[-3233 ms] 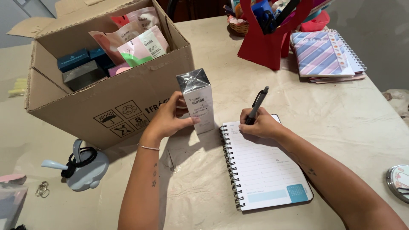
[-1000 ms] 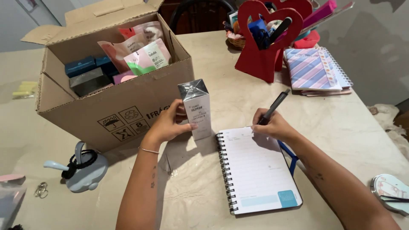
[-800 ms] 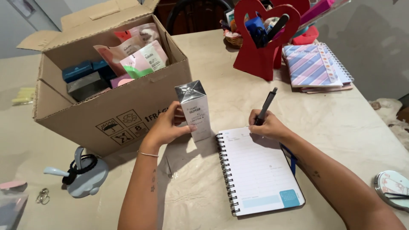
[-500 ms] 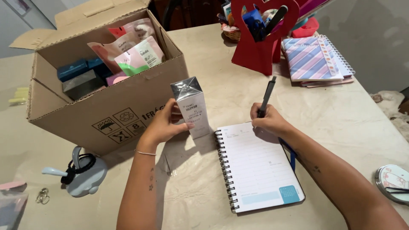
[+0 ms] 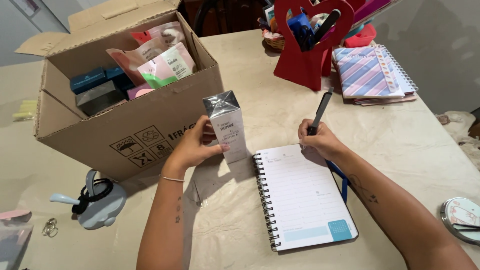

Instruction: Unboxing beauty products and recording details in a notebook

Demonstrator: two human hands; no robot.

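Carton [image 5: 226,127] stands upright, printed face readable, clasped by left hand [image 5: 192,147]; right hand [image 5: 317,142] pinches pen [image 5: 318,112] over notebook [image 5: 300,200].

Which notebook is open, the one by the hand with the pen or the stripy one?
The white spiral notebook under the right hand is open, lined page showing. The striped notebook beside the red heart holder is shut.

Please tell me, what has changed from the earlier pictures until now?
The right hand with the pen moved from the notebook's top left corner toward its top right. The left hand still holds the silver carton upright beside the cardboard box.
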